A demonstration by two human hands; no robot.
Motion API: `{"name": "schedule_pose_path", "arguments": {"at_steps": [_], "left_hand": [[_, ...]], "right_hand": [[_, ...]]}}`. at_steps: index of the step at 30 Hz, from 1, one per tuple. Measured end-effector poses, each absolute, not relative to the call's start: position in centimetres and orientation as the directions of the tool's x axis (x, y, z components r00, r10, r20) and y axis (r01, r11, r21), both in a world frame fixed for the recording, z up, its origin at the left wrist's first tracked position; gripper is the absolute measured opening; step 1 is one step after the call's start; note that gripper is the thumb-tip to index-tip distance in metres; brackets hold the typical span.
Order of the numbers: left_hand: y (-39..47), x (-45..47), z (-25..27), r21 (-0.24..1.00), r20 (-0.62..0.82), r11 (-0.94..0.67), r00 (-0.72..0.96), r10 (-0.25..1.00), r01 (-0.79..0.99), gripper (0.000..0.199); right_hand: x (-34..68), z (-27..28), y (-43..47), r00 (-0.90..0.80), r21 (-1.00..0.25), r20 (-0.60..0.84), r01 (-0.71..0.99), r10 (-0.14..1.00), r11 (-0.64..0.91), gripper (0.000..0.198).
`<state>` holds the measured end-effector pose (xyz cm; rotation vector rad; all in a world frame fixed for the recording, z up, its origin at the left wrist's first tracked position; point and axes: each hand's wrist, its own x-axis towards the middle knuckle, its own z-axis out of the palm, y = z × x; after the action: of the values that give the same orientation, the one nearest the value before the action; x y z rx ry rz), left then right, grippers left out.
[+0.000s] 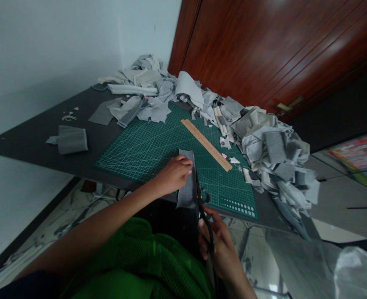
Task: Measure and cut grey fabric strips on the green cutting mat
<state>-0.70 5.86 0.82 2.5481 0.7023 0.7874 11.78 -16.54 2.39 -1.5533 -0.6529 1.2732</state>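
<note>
Head view: the cloth (187, 193) lies across the near edge of the mat (139, 145), with the left hand (177, 171) closed on it. The right hand (219, 238), short of the mat, grips the scissors (198, 187), blades along the cloth; whether they bite is too dark to confirm. Ruler (206, 145): on the mat. Scraps (275, 149): heaped along the mat's far and right edges.

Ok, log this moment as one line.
left hand: on gray fabric strip | right hand: holding black scissors along strip's edge | wooden ruler: on green mat
</note>
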Motion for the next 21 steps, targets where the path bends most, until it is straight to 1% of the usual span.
{"name": "schedule_pose_path", "arguments": {"at_steps": [10, 17, 21], "left_hand": [[5.95, -0.68, 0.64, 0.484, 0.427, -0.808, 0.715, 0.554, 0.337, 0.020], [5.92, -0.68, 0.91, 0.505, 0.426, -0.802, 0.717, 0.552, 0.318, 0.019], [6.09, -0.58, 0.72, 0.516, 0.440, -0.804, 0.714, 0.544, 0.295, 0.020]], "right_hand": [[11.72, 2.67, -16.41, 0.330, -0.911, -0.411, -0.156, 0.849, -0.381, 0.075], [11.86, 2.57, -16.61, 0.310, -0.916, -0.402, -0.153, 0.862, -0.372, 0.071], [11.74, 2.56, -16.72, 0.316, -0.919, -0.395, -0.149, 0.863, -0.366, 0.073]]}}
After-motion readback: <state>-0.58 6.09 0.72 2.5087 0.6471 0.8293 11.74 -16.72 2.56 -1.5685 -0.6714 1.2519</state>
